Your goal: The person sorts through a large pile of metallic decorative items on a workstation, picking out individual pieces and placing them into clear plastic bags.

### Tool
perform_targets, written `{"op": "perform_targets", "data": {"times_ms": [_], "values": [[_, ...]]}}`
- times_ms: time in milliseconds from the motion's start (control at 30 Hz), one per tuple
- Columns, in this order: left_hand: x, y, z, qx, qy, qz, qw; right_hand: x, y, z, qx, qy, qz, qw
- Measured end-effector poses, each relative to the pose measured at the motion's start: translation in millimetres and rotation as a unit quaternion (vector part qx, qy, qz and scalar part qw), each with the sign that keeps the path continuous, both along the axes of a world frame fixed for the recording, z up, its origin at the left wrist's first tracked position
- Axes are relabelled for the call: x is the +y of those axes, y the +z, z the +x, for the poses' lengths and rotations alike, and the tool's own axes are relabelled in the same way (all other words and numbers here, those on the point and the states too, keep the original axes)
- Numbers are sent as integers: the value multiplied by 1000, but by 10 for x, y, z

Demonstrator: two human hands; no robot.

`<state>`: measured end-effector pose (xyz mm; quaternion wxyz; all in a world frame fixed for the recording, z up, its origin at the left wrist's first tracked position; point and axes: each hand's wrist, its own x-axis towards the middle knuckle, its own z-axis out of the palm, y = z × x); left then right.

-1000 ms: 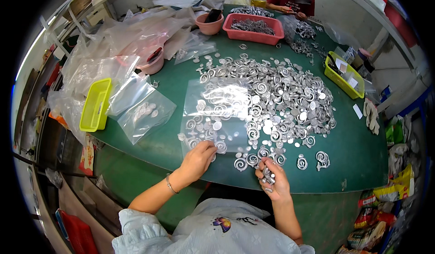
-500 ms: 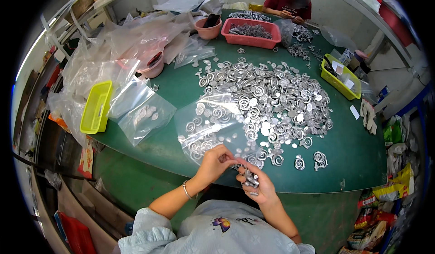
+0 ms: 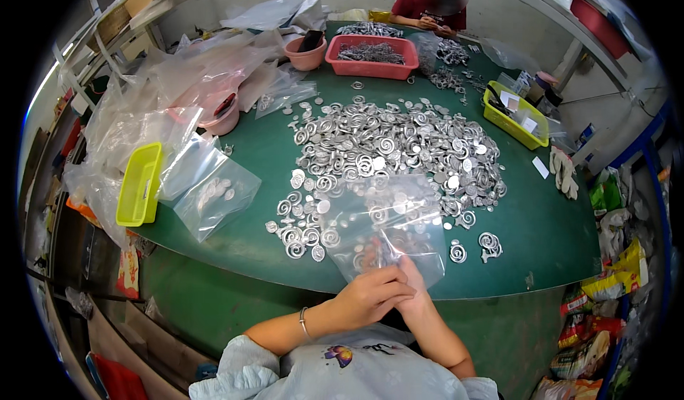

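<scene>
Shifted right: one clear bag point(image 3: 388, 218), two hands point(image 3: 374, 296) at near edge.

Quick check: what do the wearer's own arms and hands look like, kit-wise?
Left hand and right hand both bare, no gloves seen. Thin silver-coloured bracelet on the left wrist; none visible on the right. Forearms uncovered. Short, loose pale blue left sleeve matches the top, which has a multicoloured butterfly motif. No cables visible.

Fisheye head view, downward over the hands point(image 3: 374, 296) and table point(image 3: 538, 247)
</scene>
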<state>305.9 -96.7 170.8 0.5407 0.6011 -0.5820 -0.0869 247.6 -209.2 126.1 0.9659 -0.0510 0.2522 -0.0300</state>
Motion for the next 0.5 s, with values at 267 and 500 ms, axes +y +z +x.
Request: {"op": "perform_targets", "data": {"times_ms": [267,500], "values": [[-214,180,-57,0,-31,-40,999,-91,69,64,-195,7,182,964],[-361,330,-222,105,-127,-49,985,-186,407,110,-136,-189,-75,970]]}}
